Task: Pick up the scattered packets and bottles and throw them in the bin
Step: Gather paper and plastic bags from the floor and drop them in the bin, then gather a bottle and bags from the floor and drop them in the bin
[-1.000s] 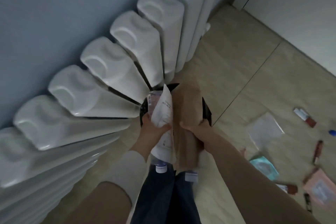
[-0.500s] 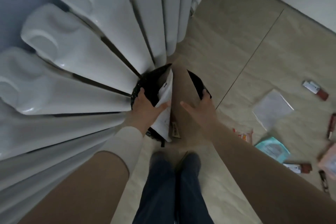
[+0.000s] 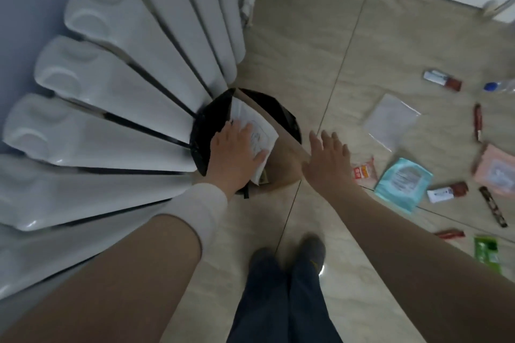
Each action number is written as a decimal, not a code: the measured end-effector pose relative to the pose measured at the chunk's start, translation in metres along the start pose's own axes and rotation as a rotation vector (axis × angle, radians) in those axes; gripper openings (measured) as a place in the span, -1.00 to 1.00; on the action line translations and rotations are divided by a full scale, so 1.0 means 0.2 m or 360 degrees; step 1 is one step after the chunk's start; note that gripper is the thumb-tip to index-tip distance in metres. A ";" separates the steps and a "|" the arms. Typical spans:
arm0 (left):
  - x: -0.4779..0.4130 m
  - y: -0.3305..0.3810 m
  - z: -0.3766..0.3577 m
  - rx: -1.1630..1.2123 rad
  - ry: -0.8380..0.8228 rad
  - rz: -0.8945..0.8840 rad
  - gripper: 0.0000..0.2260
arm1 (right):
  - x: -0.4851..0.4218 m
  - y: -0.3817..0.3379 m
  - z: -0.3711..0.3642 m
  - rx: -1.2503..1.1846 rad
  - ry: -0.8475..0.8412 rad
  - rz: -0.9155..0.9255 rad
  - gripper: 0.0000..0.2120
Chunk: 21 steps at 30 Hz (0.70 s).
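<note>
Bin: a black bin [image 3: 287,117] stands on the tiled floor [image 3: 306,36], tight against the foot of the white radiator [image 3: 125,86].
In the bin: a white packet [image 3: 257,131] and a brown paper bag [image 3: 284,159] stick out over the rim.
Left hand: the left hand [image 3: 234,150] lies flat on the white packet, fingers together, pressing rather than gripping.
Right hand: the right hand [image 3: 327,159] hovers just right of the bin, fingers spread, holding nothing.
Still on the floor: a clear packet [image 3: 390,120], a teal packet [image 3: 402,182], a pink packet [image 3: 497,172], a small red-and-white packet [image 3: 363,171], a green packet [image 3: 486,252] and several thin sachets.
Bottle: what looks like a bottle with a blue cap [image 3: 500,86] lies at the right edge, mostly cut off.
Person: feet [image 3: 287,253] side by side, just short of the bin.
</note>
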State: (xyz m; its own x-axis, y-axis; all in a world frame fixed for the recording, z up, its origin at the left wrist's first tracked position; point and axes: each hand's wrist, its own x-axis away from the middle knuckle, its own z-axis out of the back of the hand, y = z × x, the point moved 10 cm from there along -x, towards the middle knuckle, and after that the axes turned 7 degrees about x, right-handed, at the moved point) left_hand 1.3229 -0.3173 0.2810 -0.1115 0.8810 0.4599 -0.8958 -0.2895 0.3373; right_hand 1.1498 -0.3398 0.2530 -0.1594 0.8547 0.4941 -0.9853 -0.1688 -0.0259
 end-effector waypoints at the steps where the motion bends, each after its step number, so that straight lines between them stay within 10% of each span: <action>1: 0.03 0.08 -0.01 -0.0174 -0.0048 -0.0103 -0.37 | 0.06 0.06 0.00 0.0079 -0.0015 0.0006 -0.41; 8: 0.34 0.78 -0.18 -0.0809 -0.0228 -0.0614 -0.42 | 0.51 0.60 -0.01 0.0096 0.0039 -0.0240 -0.33; 21: 1.35 1.94 -1.30 -0.0890 -0.0423 -0.1094 -0.38 | 1.97 1.96 -0.85 -0.0185 -0.0092 -0.0950 -0.26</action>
State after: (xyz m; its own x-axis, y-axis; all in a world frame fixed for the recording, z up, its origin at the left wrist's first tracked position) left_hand 0.8335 -0.0941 0.3232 0.5620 0.6572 0.5022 -0.8134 0.5491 0.1918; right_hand 0.6903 0.0145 0.2890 0.4226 0.7568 0.4987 -0.9043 0.3884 0.1770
